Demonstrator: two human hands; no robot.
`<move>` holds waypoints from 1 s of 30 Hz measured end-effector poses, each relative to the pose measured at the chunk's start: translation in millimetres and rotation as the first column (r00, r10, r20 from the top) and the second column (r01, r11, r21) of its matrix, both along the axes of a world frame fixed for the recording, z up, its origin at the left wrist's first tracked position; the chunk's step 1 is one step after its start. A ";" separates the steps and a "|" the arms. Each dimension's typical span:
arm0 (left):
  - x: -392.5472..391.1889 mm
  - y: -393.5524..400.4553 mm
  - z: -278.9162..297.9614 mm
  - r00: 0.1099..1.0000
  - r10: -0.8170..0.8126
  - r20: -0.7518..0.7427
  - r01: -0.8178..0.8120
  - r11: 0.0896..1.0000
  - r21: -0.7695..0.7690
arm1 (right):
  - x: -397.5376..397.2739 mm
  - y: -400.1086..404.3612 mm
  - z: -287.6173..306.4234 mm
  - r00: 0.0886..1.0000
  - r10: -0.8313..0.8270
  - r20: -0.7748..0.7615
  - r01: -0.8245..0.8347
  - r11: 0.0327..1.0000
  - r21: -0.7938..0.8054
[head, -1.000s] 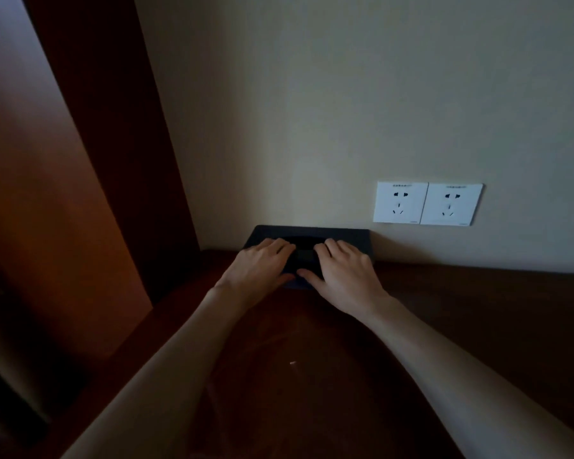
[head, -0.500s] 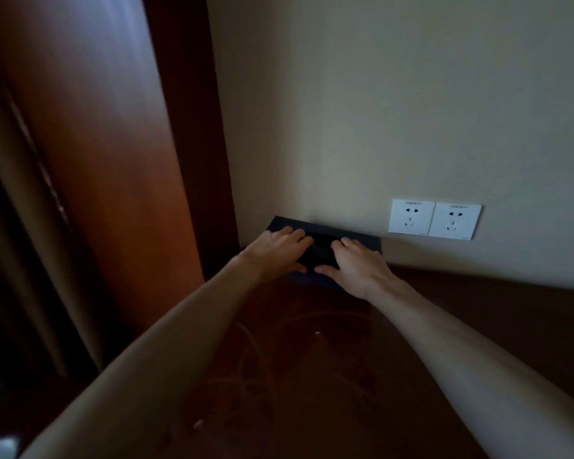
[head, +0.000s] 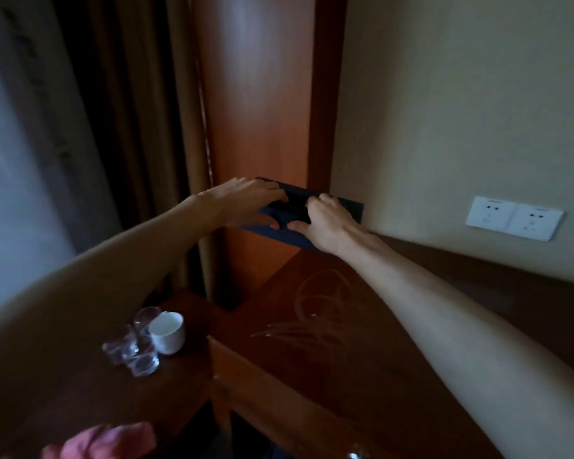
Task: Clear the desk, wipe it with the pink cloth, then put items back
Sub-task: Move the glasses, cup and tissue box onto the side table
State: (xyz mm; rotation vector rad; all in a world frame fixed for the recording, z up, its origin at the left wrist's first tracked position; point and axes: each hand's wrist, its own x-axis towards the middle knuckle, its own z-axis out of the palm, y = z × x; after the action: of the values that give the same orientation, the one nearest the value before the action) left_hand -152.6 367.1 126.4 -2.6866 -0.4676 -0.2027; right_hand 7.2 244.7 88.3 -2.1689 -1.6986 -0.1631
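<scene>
— Where are the hands?

— Both up at about twelve o'clock, by the wall corner. The left hand (head: 246, 202) and the right hand (head: 325, 220) share a dark flat tray (head: 279, 231), lifted clear of the desk (head: 362, 342). Each grip is closed round it: fingers curled over the top edge, thumbs underneath.

— Is the tray level?

— No, it tilts, with its right end at the beige wall (head: 461, 111) and its left end in front of the orange-brown wooden panel (head: 259, 94).

— And the pink cloth?

— At seven o'clock, bunched at the bottom edge of the view, the pink cloth (head: 103, 442) lies on the lower side table (head: 80, 392) that adjoins the desk's left end.

— Anything else there?

— At about eight o'clock on that side table a white cup (head: 167, 332) stands upright, touching a cluster of clear glasses (head: 133, 349); how many I cannot tell.

— The desk top itself?

— Dark wood with pale curved streaks (head: 315, 313) near its middle. At two o'clock a pair of white wall sockets (head: 514, 218) sits side by side above the desk's back edge.
</scene>
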 end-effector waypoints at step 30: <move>-148.8 293.5 -318.4 0.951 0.264 -0.161 -0.309 0.827 -0.470 | -185.8 309.2 -294.9 0.971 -0.145 -0.191 0.055 0.910 -0.410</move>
State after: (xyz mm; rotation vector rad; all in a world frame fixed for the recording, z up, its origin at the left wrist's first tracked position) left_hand -301.4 660.5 -192.0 -3.0403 -1.0064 0.1480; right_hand -178.5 553.9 -206.6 -2.4572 -1.6024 0.4230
